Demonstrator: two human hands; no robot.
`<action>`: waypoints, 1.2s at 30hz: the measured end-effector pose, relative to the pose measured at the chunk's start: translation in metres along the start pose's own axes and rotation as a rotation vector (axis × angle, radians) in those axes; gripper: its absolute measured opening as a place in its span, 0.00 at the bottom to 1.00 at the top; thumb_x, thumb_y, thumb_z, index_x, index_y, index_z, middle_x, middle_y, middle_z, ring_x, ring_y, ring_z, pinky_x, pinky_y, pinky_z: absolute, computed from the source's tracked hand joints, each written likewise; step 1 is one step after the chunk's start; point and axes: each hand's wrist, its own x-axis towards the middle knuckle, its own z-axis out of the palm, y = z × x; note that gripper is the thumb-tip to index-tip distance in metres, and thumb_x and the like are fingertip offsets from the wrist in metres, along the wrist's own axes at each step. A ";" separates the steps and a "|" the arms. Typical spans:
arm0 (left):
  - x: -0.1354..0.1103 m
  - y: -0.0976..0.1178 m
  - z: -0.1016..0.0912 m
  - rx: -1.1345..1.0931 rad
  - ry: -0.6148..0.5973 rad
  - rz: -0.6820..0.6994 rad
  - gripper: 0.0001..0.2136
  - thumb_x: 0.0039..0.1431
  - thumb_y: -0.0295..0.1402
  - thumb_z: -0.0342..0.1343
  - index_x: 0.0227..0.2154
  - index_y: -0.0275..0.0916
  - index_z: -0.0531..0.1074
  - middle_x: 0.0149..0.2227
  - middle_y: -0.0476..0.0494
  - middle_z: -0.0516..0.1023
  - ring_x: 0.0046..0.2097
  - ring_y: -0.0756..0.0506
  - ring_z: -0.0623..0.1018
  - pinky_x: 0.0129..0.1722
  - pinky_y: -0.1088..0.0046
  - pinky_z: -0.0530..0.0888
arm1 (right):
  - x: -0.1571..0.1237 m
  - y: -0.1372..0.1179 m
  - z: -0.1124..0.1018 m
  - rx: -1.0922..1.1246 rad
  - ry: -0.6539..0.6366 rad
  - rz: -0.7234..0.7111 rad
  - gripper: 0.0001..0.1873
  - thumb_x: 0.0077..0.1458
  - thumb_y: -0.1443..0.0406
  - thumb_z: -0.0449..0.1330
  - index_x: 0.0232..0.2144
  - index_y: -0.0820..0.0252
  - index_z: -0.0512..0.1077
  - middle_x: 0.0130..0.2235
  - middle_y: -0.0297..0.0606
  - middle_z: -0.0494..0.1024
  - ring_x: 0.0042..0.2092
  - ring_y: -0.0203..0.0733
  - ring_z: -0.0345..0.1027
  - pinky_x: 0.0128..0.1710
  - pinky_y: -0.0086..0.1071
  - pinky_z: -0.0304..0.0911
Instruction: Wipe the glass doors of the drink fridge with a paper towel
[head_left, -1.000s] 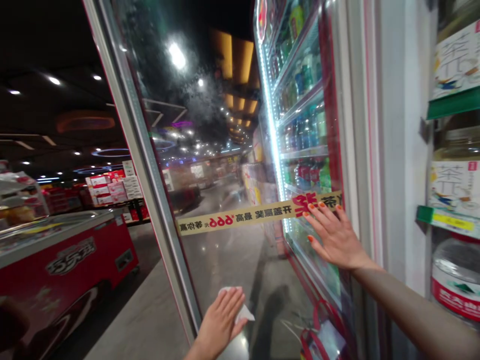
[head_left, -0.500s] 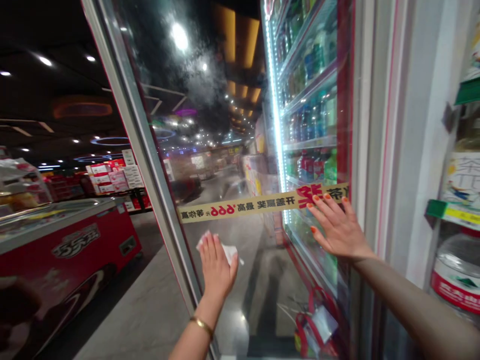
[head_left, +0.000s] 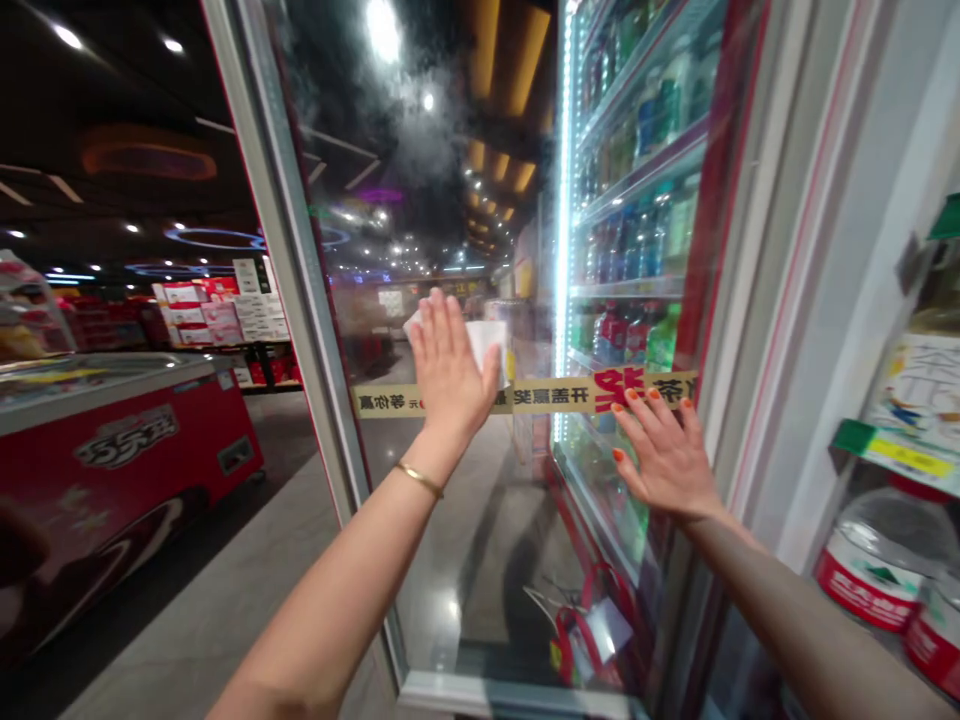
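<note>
My left hand (head_left: 448, 375), a gold bangle on its wrist, presses a folded white tissue (head_left: 489, 345) flat against the glass door (head_left: 450, 480). The tissue shows on both sides of the fingers, and the palm hides its middle. Across the glass runs a tan strip (head_left: 555, 396) with reversed red and black characters; my left hand covers part of it. My right hand (head_left: 667, 450), with orange nails, lies flat with fingers spread near the right side of the door, its fingertips at the strip. Nothing shows in it.
Behind the glass are lit shelves (head_left: 637, 190) of drink bottles. A red bundle (head_left: 592, 630) sits low beyond the door. At left stands a red chest freezer (head_left: 142, 450), with stacked boxes (head_left: 217, 310) behind. Large bottles (head_left: 874, 560) stand at right.
My left hand has moved up the glass with the tissue, from below the strip to over it. My right hand stays at about the same place on the door. The view has shifted slightly.
</note>
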 end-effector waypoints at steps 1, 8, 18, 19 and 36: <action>0.000 0.016 0.006 -0.015 -0.044 0.064 0.43 0.75 0.48 0.46 0.77 0.34 0.25 0.81 0.34 0.28 0.80 0.35 0.31 0.79 0.39 0.39 | 0.000 0.001 0.000 -0.001 0.001 -0.002 0.41 0.69 0.58 0.58 0.78 0.52 0.49 0.77 0.41 0.60 0.78 0.51 0.51 0.80 0.54 0.36; -0.177 0.038 -0.023 -0.046 -0.196 0.974 0.30 0.76 0.46 0.43 0.77 0.48 0.53 0.80 0.62 0.44 0.80 0.58 0.40 0.77 0.81 0.48 | 0.004 -0.004 -0.001 -0.052 0.009 -0.023 0.42 0.69 0.63 0.59 0.78 0.56 0.48 0.77 0.44 0.60 0.79 0.49 0.46 0.80 0.55 0.35; 0.028 -0.009 -0.018 0.002 0.009 0.080 0.43 0.75 0.47 0.47 0.78 0.34 0.26 0.80 0.31 0.28 0.80 0.34 0.32 0.80 0.40 0.40 | -0.003 -0.006 0.008 -0.117 0.068 0.015 0.51 0.67 0.59 0.60 0.79 0.69 0.39 0.80 0.58 0.35 0.81 0.63 0.35 0.76 0.69 0.46; 0.034 0.009 -0.009 -0.010 0.002 0.090 0.45 0.74 0.48 0.47 0.77 0.32 0.26 0.80 0.30 0.28 0.80 0.34 0.31 0.80 0.40 0.40 | -0.004 -0.005 0.007 -0.094 0.071 0.022 0.52 0.66 0.59 0.61 0.79 0.68 0.37 0.80 0.59 0.33 0.80 0.66 0.33 0.75 0.72 0.47; 0.064 0.038 -0.025 -0.148 -0.262 0.918 0.34 0.76 0.46 0.41 0.76 0.29 0.48 0.78 0.34 0.55 0.80 0.39 0.51 0.79 0.52 0.51 | -0.010 -0.003 0.009 0.127 0.177 0.050 0.49 0.69 0.47 0.52 0.80 0.54 0.33 0.81 0.51 0.30 0.81 0.68 0.32 0.73 0.73 0.50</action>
